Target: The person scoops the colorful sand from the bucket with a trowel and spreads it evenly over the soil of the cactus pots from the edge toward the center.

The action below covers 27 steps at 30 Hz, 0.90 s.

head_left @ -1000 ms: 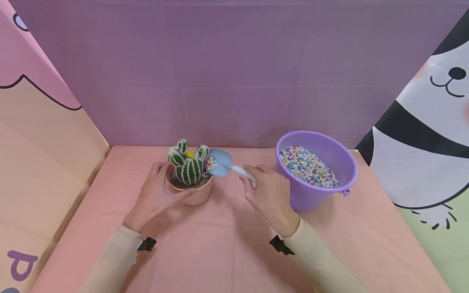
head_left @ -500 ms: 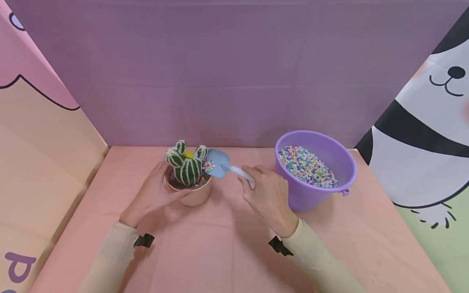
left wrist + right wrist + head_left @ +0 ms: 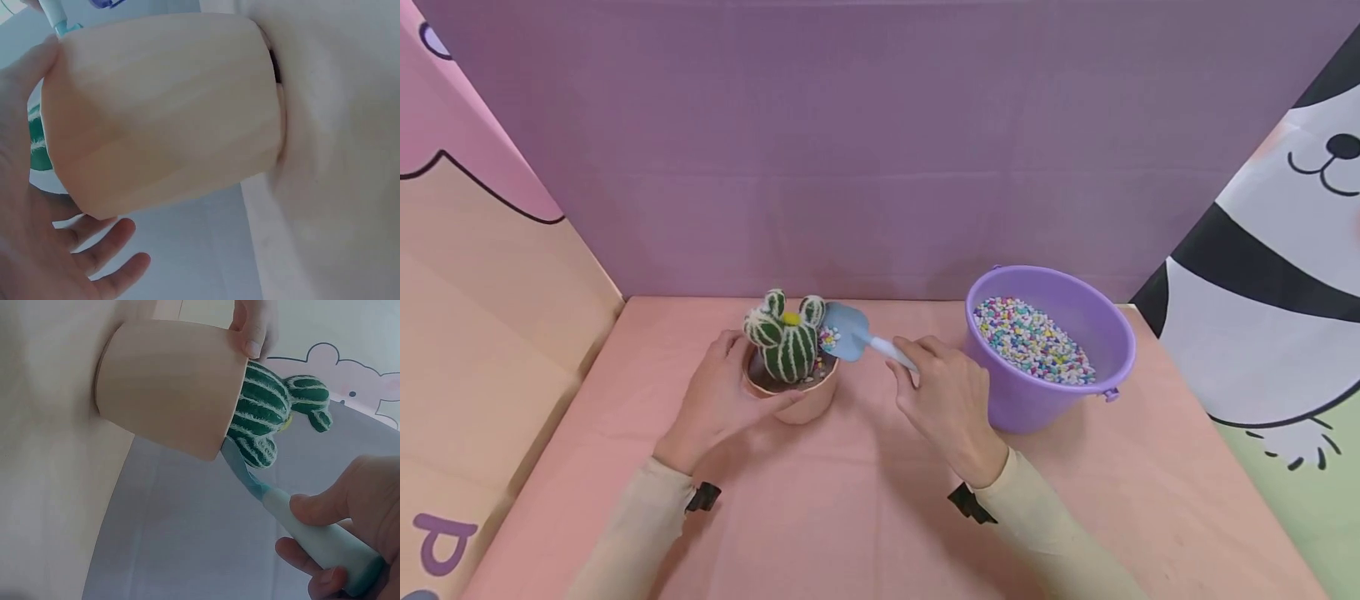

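A green knitted cactus (image 3: 788,352) with white stripes and a yellow tuft stands in a peach flower pot (image 3: 808,407). My left hand (image 3: 718,408) holds the pot at its rim from the left, thumb in front and fingers on the far side. My right hand (image 3: 946,404) grips the pale handle of a small blue trowel (image 3: 848,332). The trowel's tip rests over the pot's right rim, beside the cactus, with colourful pebbles (image 3: 829,337) on it. In the right wrist view the blade (image 3: 240,469) touches or nearly touches the rim. Several pebbles lie on the dark soil (image 3: 820,372).
To the right a purple bucket (image 3: 1028,408) holds many multicoloured pebbles (image 3: 1033,342). Pot and bucket stand on a pink cloth-covered table (image 3: 850,517). A purple cloth wall (image 3: 880,150) rises behind, with printed panels at both sides.
The trowel has shifted slightly and fewer pebbles lie on its blade, while more show on the soil. The left hand's grip on the pot shifted a little; the cactus and pot moved slightly.
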Each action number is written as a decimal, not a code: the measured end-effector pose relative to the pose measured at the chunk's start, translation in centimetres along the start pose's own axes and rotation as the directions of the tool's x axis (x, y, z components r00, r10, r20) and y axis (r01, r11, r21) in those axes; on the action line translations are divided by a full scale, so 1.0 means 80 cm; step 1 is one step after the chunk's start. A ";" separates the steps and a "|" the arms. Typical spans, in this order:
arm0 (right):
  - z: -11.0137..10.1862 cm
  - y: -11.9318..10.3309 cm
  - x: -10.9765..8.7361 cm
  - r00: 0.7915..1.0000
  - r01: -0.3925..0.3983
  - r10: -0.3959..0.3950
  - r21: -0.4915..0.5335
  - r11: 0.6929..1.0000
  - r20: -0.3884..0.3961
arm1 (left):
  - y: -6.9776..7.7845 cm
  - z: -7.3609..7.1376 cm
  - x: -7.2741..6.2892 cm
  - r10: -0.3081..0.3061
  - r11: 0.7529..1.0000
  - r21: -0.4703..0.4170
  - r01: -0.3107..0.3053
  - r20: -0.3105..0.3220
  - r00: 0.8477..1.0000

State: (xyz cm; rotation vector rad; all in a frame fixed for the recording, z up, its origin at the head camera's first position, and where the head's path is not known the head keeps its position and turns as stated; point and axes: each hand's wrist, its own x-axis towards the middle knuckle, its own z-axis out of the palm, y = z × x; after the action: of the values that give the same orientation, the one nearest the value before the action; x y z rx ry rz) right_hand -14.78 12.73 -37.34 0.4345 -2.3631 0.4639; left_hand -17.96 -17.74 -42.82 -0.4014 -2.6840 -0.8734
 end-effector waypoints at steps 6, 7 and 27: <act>0.001 0.000 0.000 1.000 0.015 -0.015 -0.002 1.000 -0.001 | -0.003 -0.007 0.004 0.007 1.000 -0.010 -0.007 0.025 1.000; 0.001 0.000 0.000 1.000 0.015 -0.015 -0.002 1.000 -0.002 | -0.005 -0.009 0.005 0.013 0.999 -0.037 -0.012 0.042 0.999; 0.004 0.007 -0.003 0.999 0.004 -0.001 0.067 0.998 -0.035 | -0.009 0.001 0.002 -0.055 0.983 -0.175 0.060 0.033 0.998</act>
State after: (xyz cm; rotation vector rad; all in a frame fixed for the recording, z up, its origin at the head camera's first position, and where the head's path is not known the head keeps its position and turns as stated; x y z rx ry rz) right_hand -15.05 13.12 -37.87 0.4569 -2.3184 0.5471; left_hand -18.42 -18.24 -43.21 -0.3786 -2.6653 -1.1346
